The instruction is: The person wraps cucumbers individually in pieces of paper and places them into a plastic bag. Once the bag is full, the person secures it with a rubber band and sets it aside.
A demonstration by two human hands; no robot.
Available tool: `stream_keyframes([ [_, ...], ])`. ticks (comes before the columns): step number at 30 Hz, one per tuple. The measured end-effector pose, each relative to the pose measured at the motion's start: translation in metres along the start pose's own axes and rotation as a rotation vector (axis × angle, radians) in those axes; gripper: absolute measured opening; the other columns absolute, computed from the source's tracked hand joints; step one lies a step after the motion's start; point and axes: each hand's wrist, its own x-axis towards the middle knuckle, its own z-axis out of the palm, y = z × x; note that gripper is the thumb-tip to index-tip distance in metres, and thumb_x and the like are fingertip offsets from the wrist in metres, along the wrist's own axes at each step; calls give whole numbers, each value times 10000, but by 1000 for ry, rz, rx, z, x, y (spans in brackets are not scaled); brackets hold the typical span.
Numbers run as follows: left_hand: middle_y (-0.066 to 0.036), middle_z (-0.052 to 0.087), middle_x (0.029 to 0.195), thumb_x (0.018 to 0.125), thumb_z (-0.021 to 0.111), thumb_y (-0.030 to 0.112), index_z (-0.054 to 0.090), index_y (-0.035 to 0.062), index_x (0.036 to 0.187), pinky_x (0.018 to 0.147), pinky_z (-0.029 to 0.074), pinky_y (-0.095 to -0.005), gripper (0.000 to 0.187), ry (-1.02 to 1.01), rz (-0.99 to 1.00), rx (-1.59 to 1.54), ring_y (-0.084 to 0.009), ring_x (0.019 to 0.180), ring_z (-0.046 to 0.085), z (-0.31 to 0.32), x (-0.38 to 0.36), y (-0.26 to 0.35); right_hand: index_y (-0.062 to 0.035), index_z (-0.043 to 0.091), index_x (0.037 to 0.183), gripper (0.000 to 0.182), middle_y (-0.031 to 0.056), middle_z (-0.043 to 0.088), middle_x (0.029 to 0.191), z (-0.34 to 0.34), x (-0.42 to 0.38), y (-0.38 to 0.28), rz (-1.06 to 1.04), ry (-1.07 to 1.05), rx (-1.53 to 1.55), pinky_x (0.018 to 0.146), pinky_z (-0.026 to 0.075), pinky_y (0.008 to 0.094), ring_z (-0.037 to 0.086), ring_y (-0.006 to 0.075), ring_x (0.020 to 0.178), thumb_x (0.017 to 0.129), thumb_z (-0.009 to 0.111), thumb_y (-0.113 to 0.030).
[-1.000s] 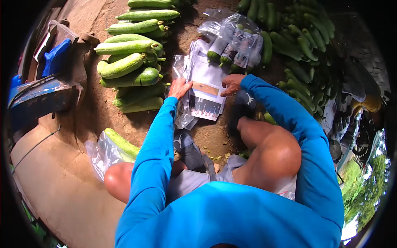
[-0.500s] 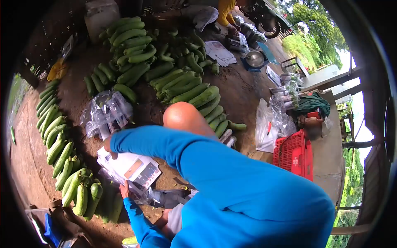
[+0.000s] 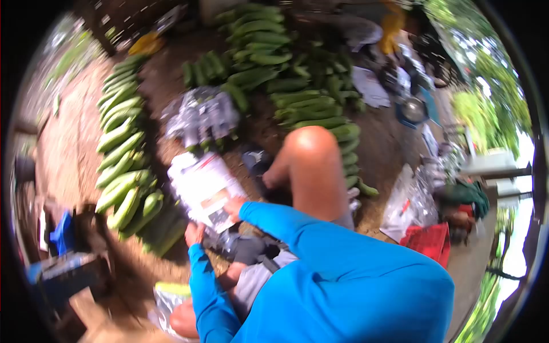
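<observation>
A stack of printed paper sheets (image 3: 201,186) lies on the ground in front of me. My left hand (image 3: 195,234) is at the stack's near left corner, touching the edge; blur hides how its fingers are set. Over the near right part of the sheets is my right hand (image 3: 234,208), its fingers smeared by motion. Just beyond the papers sits a clear plastic bag of wrapped long bundles (image 3: 203,117). A long row of green gourds (image 3: 117,140) runs along the left side, its near end close to my left hand.
More gourds (image 3: 260,43) are piled ahead. My bare knee (image 3: 311,146) rises right of the papers. A red crate (image 3: 426,243), plastic bags (image 3: 409,203) and a scale pan (image 3: 413,110) are to the right. Another person's yellow sleeve (image 3: 392,28) shows at the back.
My right hand has drawn back from beside the bagged bundles to the near right side of the papers. My left hand stays by the stack's edge. The view has turned left.
</observation>
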Motion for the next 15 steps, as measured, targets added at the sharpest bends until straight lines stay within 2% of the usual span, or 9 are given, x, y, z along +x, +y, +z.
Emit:
stream_keyframes([
  [1,-306,644,1004,830,570,489,607,-45,959,849,474,-535,551,59,35,-23,-477,947,611,-6,-13,7,20,660,1050,466,259,656,955,12,5,2,-15,196,2,742,562,509,652,453,898,685,676,-269],
  [3,-319,608,1070,821,593,447,584,-40,1035,894,469,-531,533,146,45,1,-471,1036,583,-4,-22,-2,73,599,1128,595,311,555,1200,16,9,1,-117,417,-91,844,532,517,591,453,1060,693,697,-320],
  [4,-302,603,1070,825,593,416,584,-26,1063,900,474,-520,502,242,-5,36,-454,1036,584,-6,-32,7,61,552,1209,711,297,442,1358,-5,-1,-9,-162,326,-82,904,510,516,517,449,1181,687,721,-391],
  [5,-278,623,1068,808,586,378,615,11,1000,847,500,-558,415,356,22,-7,-460,977,615,-8,-41,11,44,530,1241,795,266,402,1412,13,10,-1,-218,357,-150,917,506,519,462,450,1245,655,754,-443],
  [9,-216,684,944,787,609,438,669,38,889,815,512,-487,417,312,-93,-267,-398,922,652,-29,-53,6,-6,393,1428,997,226,318,1520,28,2,-5,-219,105,-329,1014,457,498,332,457,1380,656,782,-501],
  [11,-183,702,846,864,600,442,681,21,816,771,534,-411,431,280,-200,-293,-341,799,685,-45,-57,-5,-42,322,1488,1084,176,297,1545,46,5,2,-206,140,-332,1032,431,520,273,447,1418,629,818,-480],
  [12,-195,688,785,811,593,495,679,20,832,733,528,-443,483,252,-311,-484,-358,759,674,-55,-52,-14,-35,342,1470,1043,178,291,1547,47,8,2,-186,120,-295,1045,411,520,253,442,1429,645,812,-467],
  [13,-137,649,659,827,625,434,653,-2,788,654,520,-406,438,290,-395,-652,-273,615,643,-59,-57,-26,-31,358,1452,1000,179,282,1550,47,10,5,-244,210,-279,1042,408,516,256,435,1428,661,799,-455],
  [15,-82,576,564,851,644,327,613,-10,750,587,495,-386,353,505,-471,-1055,-213,517,576,-78,-61,-35,-31,372,1436,968,183,270,1554,38,18,3,-221,307,-218,1057,394,512,264,432,1424,668,790,-445],
])
